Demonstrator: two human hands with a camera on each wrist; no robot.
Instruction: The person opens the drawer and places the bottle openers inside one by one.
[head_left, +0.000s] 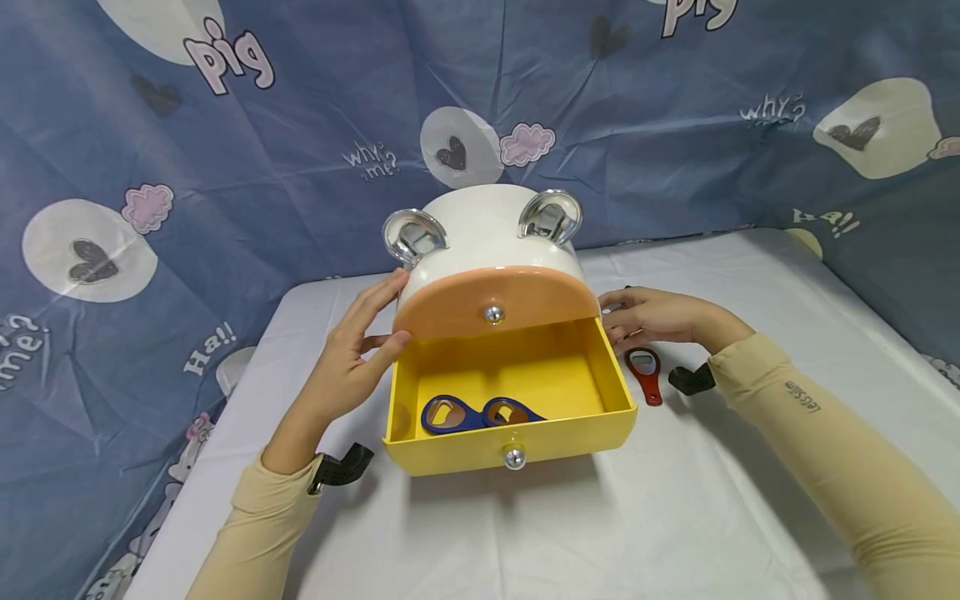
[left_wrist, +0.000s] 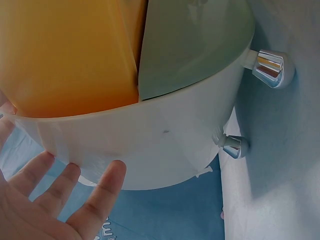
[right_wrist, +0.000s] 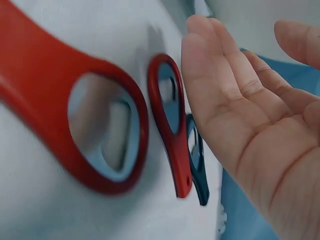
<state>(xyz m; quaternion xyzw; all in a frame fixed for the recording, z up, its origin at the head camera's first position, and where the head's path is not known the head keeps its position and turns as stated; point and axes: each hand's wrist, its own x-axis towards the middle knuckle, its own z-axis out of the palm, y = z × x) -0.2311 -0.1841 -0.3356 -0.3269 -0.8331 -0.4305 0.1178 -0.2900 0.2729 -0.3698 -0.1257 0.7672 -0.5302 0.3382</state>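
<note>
A white rounded box (head_left: 472, 221) with silver ears has its lower yellow drawer (head_left: 465, 458) pulled out. In that drawer lie two blue bottle openers (head_left: 474, 419). My left hand (head_left: 341, 358) rests on the box's left side, thumb by the front edge; the left wrist view shows spread fingers (left_wrist: 102, 195) against the white wall. My right hand (head_left: 663, 317) is at the right side, fingertips partly hidden by the box. Beside it, in the right wrist view, lie a near red bottle opener (right_wrist: 47, 90), a second red bottle opener (right_wrist: 175, 155) and a dark bottle opener (right_wrist: 201, 180).
Above the drawer sits a shut orange drawer front (head_left: 450, 308) with a silver knob (head_left: 494, 315). The table (head_left: 675, 517) has a white cloth, and a blue patterned curtain (head_left: 300, 125) hangs behind it. Black wrist straps (head_left: 347, 467) stick out near both forearms.
</note>
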